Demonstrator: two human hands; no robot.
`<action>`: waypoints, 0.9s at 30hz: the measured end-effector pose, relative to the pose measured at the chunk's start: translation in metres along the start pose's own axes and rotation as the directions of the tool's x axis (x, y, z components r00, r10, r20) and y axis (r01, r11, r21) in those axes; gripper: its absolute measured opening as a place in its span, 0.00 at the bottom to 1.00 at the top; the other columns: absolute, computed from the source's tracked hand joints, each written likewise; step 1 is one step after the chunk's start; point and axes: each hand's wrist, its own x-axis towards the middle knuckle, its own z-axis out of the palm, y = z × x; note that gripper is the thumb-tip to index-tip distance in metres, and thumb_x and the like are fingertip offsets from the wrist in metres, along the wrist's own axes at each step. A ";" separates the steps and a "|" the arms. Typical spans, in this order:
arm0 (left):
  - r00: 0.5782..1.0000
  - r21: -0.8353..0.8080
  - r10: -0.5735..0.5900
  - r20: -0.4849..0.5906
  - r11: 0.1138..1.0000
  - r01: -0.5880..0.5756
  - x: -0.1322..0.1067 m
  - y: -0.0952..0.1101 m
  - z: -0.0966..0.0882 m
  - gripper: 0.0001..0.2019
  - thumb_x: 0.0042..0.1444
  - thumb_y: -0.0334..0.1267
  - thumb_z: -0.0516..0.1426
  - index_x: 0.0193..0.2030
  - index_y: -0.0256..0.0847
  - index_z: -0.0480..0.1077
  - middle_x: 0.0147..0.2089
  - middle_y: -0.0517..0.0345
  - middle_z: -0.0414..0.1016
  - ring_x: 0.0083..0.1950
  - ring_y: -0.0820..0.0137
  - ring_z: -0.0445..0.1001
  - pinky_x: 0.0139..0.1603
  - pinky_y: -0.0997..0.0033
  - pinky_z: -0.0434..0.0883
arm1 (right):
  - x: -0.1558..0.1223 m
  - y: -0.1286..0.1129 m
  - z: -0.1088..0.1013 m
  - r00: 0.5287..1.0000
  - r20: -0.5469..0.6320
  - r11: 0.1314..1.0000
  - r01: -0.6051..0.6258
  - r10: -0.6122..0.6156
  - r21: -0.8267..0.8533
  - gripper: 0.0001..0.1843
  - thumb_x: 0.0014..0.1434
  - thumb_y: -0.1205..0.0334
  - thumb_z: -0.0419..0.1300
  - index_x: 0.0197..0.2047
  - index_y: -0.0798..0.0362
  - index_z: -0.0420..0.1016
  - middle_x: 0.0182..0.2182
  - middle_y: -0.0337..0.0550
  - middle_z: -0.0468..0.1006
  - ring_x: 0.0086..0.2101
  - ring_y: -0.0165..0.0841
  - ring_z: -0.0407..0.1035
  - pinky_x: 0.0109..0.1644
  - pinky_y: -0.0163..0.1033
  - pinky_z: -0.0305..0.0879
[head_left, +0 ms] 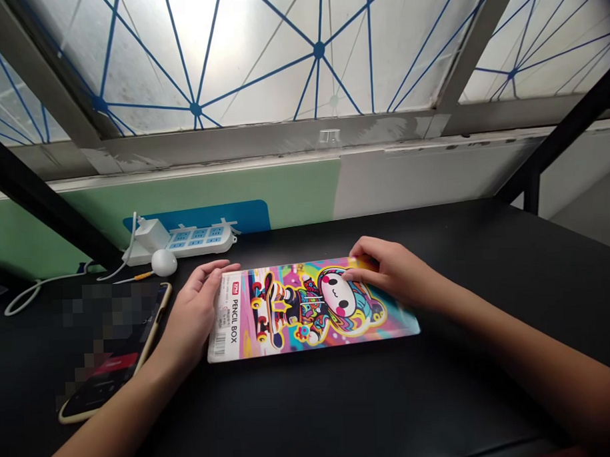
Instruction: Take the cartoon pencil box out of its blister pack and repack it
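A flat, colourful pencil box [298, 305], printed with a cartoon figure on a skateboard, is turned sideways just in front of me. "PENCIL BOX" and a barcode are printed on the white strip at its left end. My left hand [200, 302] grips that left end, thumb on the top edge and fingers mostly behind it. At the far right corner, my right hand [389, 269] pinches the box with the thumb on the printed face and fingers over the back edge. Its underside is hidden, so I cannot tell if it touches the table.
On the black table [311, 415], a phone [124, 361] in a pale case lies beside my left forearm. Behind it are a white power strip [200, 240] with a plugged-in charger [152, 234], a round white object [164, 263] and cables. Black frame bars [557, 146] slant at both sides.
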 end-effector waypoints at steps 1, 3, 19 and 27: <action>1.000 0.003 0.023 0.002 1.000 -0.023 -0.001 0.000 -0.001 0.16 0.65 0.52 0.60 0.51 0.44 0.72 0.57 0.49 0.80 0.41 0.61 0.83 0.34 0.66 0.79 | -0.002 -0.002 -0.001 0.996 -0.073 0.998 0.054 -0.055 -0.008 0.23 0.61 0.36 0.62 0.35 0.49 0.69 0.32 0.42 0.74 0.29 0.34 0.65 0.32 0.40 0.60; 0.993 -0.018 0.115 0.006 0.993 -0.115 -0.005 0.002 -0.002 0.16 0.65 0.55 0.58 0.47 0.44 0.73 0.57 0.52 0.80 0.42 0.62 0.83 0.37 0.65 0.80 | -0.008 -0.009 -0.004 0.968 -0.190 0.987 0.162 -0.161 -0.013 0.22 0.62 0.37 0.62 0.33 0.48 0.67 0.32 0.42 0.72 0.29 0.34 0.64 0.31 0.41 0.61; 0.840 0.550 0.354 0.411 0.638 -0.538 -0.006 0.026 -0.030 0.20 0.62 0.57 0.60 0.54 0.50 0.75 0.62 0.51 0.77 0.59 0.50 0.77 0.55 0.56 0.76 | -0.036 -0.031 0.020 0.882 -0.021 0.852 0.448 -0.471 -0.271 0.18 0.59 0.63 0.60 0.52 0.46 0.63 0.65 0.54 0.70 0.40 0.41 0.79 0.36 0.43 0.72; 0.722 0.595 0.304 0.622 0.415 -0.688 -0.001 0.007 -0.028 0.33 0.55 0.53 0.67 0.67 0.52 0.67 0.66 0.47 0.71 0.67 0.48 0.69 0.66 0.49 0.69 | -0.029 -0.028 0.023 0.895 0.195 0.889 0.432 -0.402 -0.150 0.40 0.51 0.72 0.59 0.67 0.45 0.59 0.64 0.52 0.70 0.51 0.47 0.76 0.49 0.49 0.75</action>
